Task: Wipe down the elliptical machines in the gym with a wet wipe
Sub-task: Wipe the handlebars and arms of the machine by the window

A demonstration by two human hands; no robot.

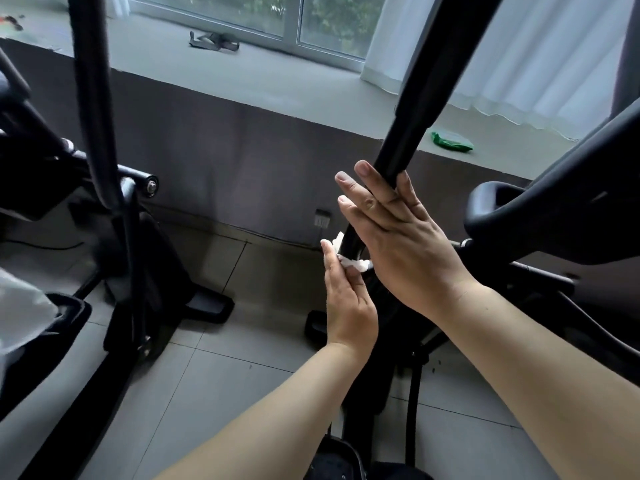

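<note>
A black upright bar [415, 109] of the elliptical machine runs down the middle right of the view. My left hand [349, 306] pinches a crumpled white wet wipe [353, 262] around the lower, thinner part of this bar. Just above it, my right hand [408, 244] lies against the bar with its fingers straight and pointing up-left, its back toward me. The bar is hidden where it passes my right hand.
A second black elliptical [93, 98] stands at the left, with a foot [204, 306] on the tiled floor. A curved black handle [554, 188] juts in from the right. On the grey window ledge [277, 84] lie a green packet [452, 142] and a black strap [214, 41].
</note>
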